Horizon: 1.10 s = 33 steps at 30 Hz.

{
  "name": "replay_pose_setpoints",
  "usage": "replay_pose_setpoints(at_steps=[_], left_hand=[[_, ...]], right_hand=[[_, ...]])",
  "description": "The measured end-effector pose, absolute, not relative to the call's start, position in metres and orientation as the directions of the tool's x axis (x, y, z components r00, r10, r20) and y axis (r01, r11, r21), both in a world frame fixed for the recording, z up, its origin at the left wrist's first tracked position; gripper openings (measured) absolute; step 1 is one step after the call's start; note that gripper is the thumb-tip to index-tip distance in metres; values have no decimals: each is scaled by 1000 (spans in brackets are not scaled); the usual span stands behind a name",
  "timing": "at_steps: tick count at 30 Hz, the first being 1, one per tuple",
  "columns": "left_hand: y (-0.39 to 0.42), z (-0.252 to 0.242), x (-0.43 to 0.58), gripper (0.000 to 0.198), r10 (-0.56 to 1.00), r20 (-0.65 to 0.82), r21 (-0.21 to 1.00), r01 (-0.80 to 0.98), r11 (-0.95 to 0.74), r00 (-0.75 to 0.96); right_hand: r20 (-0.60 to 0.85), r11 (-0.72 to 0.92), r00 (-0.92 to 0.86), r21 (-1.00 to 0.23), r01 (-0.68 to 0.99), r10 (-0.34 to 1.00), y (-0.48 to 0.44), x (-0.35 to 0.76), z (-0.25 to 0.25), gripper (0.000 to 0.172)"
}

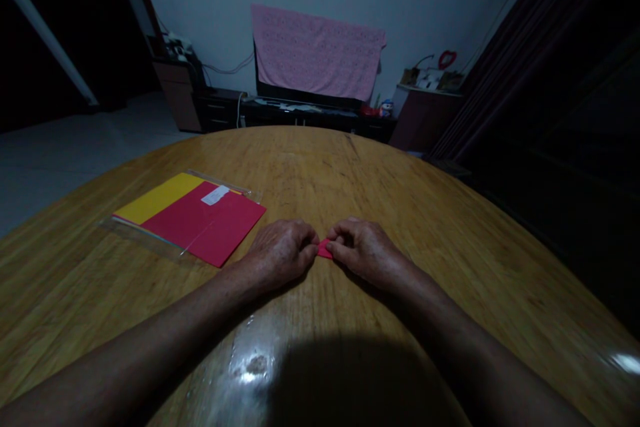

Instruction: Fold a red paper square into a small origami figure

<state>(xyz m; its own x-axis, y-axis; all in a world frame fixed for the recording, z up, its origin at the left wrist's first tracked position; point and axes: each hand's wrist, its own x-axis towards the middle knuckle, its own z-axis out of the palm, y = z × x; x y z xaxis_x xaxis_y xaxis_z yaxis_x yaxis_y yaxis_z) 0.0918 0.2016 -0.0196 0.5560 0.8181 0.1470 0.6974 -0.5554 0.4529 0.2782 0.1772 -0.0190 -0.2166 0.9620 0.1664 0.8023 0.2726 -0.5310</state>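
A small piece of folded red paper [325, 249] lies between my two hands, low over the wooden table [320, 173]. My left hand [286, 248] pinches its left end between thumb and fingers. On the other end, my right hand [363, 247] has its thumb and bent fingers closed. Most of the paper is covered by my fingertips, so its full shape is hidden. Left of my left hand rests a clear plastic packet of coloured paper [200, 223], with red and yellow sheets showing and a white label on it.
Beyond the table's curved far edge stands a low dark cabinet [220, 110]. A pink patterned cloth [320, 53] drapes over a dark flat screen there. A side cabinet [425, 117] with small items is at the right, beside a dark curtain [495, 47].
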Motion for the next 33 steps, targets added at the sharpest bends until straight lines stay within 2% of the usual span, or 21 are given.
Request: replay_pose_setpoints(at_steps=[4, 10, 13, 18, 23, 25, 29, 33], left_hand=[[201, -23, 90, 16, 786, 192, 443, 663, -603, 587], [202, -28, 88, 12, 785, 254, 493, 623, -607, 564], [203, -30, 88, 14, 795, 294, 552, 585, -594, 530], [207, -29, 86, 16, 751, 317, 580, 508, -637, 579], [208, -30, 85, 15, 759, 333, 593, 502, -630, 559], [208, -32, 85, 15, 763, 351, 603, 493, -627, 543], [207, -31, 85, 16, 782, 360, 643, 472, -603, 508], [205, -28, 86, 15, 780, 354, 684, 426, -593, 517]], right_hand=[[161, 274, -222, -582, 766, 962, 175, 280, -18, 4], [48, 170, -195, -712, 681, 980, 172, 276, -14, 5], [120, 235, -225, -760, 606, 967, 173, 274, -17, 6], [290, 390, -262, -717, 578, 921, 176, 275, -23, 8], [329, 426, -272, -668, 610, 904, 177, 276, -23, 3], [352, 429, -253, -642, 635, 901, 177, 277, -23, 11], [299, 370, -224, -653, 661, 928, 177, 278, -23, 27], [223, 318, -229, -728, 607, 947, 177, 277, -25, 24]])
